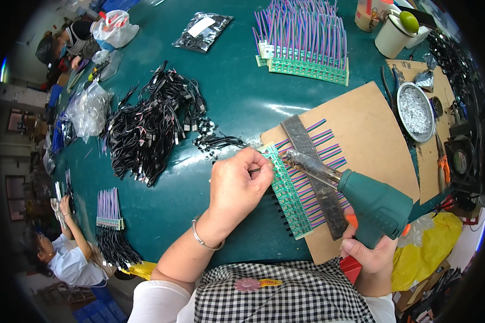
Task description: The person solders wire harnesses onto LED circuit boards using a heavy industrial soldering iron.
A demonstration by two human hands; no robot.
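Note:
My left hand (236, 185) is closed in a pinch on a thin black cable (255, 170), holding it against the far left end of a green circuit board panel (292, 202). In my right hand (373, 252) is a green soldering gun (376, 203); its metal tip comes close to the same end of the panel, and whether it touches is hard to see. Several coloured ribbon wires (337, 162) run from the panel's right side, under a dark metal bar (313, 169) lying across them. Short black ends stick out along its left edge. A cardboard sheet (369, 132) lies underneath.
A pile of black cables (153, 124) lies left of centre. Wired boards (307, 64) rest at the far side, finished-looking cabled boards (110, 223) at left. A metal bowl (416, 110), orange-handled pliers (443, 169) and a white cup (394, 37) stand right. Two people work at left.

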